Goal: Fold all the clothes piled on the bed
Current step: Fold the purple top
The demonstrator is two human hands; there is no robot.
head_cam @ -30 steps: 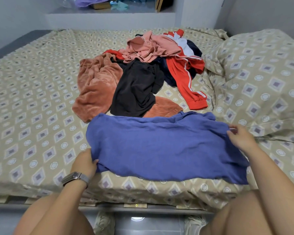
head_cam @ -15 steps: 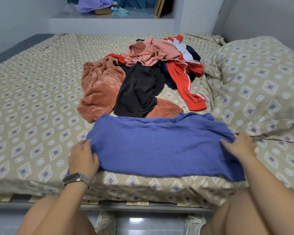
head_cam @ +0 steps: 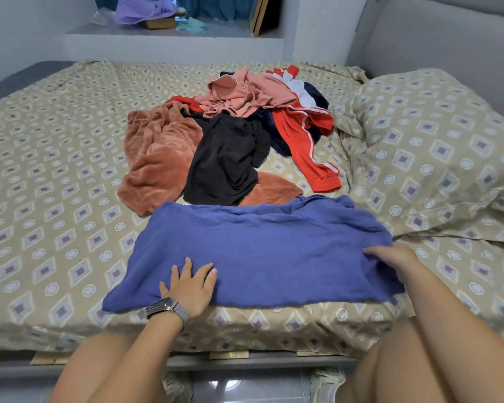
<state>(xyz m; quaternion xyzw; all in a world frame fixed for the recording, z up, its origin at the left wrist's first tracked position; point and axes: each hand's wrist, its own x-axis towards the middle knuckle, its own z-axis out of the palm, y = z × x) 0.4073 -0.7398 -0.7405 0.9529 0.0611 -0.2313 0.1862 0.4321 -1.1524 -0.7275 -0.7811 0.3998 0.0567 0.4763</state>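
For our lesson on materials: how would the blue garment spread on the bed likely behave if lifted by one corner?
The blue garment would probably hang limp: it lies flat with soft wrinkles under the left hand. It seems light, being thin, with edges that follow the bed. It likely grips rather than slides, given its textured weave.

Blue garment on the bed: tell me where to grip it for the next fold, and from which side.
Pinch the blue garment at its two near corners, coming from the bed's front edge. It lies flat and wide, so both hands can lift that edge away toward the clothes pile.

Blue garment point(head_cam: 259, 251), diamond-patterned beige bedsheet point(head_cam: 56, 199)
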